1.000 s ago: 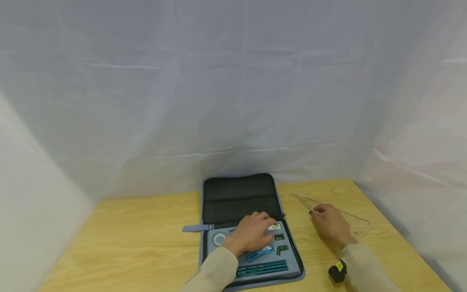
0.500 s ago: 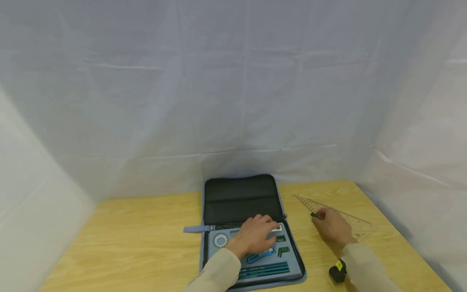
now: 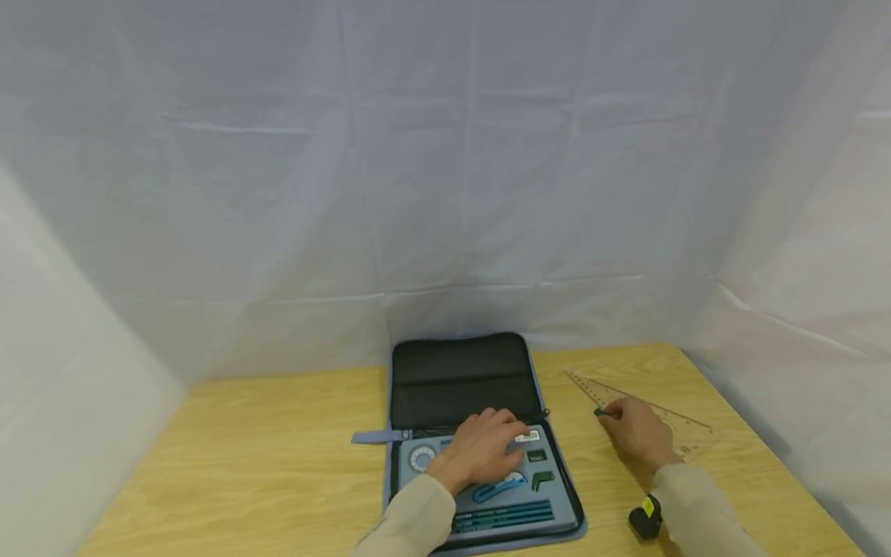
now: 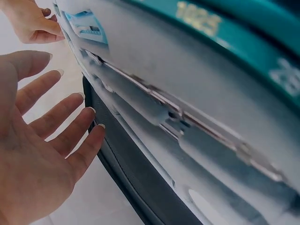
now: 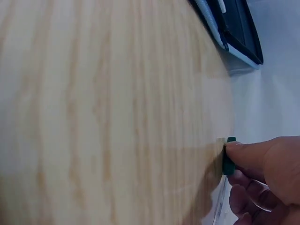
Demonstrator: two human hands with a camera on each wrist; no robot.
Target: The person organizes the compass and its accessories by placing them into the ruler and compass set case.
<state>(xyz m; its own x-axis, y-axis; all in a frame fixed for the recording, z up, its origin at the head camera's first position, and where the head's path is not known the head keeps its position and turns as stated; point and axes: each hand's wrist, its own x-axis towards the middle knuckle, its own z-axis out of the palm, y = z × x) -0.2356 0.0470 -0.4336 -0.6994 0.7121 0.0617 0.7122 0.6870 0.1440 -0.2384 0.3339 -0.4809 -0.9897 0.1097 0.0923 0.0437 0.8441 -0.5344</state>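
My right hand (image 3: 636, 429) pinches a small dark green block (image 5: 228, 161) between thumb and fingers, low over the table. Beneath and around that hand lies a clear set square (image 3: 583, 385). Over the foam tray of an unzipped case (image 3: 455, 379), my left hand (image 3: 480, 449) is spread with its palm down. The left wrist view shows its fingers (image 4: 75, 136) apart with nothing between them. In the tray sit a blue utility knife (image 3: 500, 487), teal pencils (image 3: 504, 514), a green angled piece (image 3: 542, 480), a green rectangular piece (image 3: 536, 456) and a white labelled piece (image 3: 527, 436).
A black tape measure (image 3: 645, 518) with a yellow label stands beside the right sleeve. At the tray's left is a round white ring (image 3: 421, 458), near a fabric strap (image 3: 376, 437). The wooden table (image 3: 264, 456) meets white sheeting at its back and right.
The green block has turned slightly in my right fingers. Both hands stay almost in place, and the view has shifted a little.
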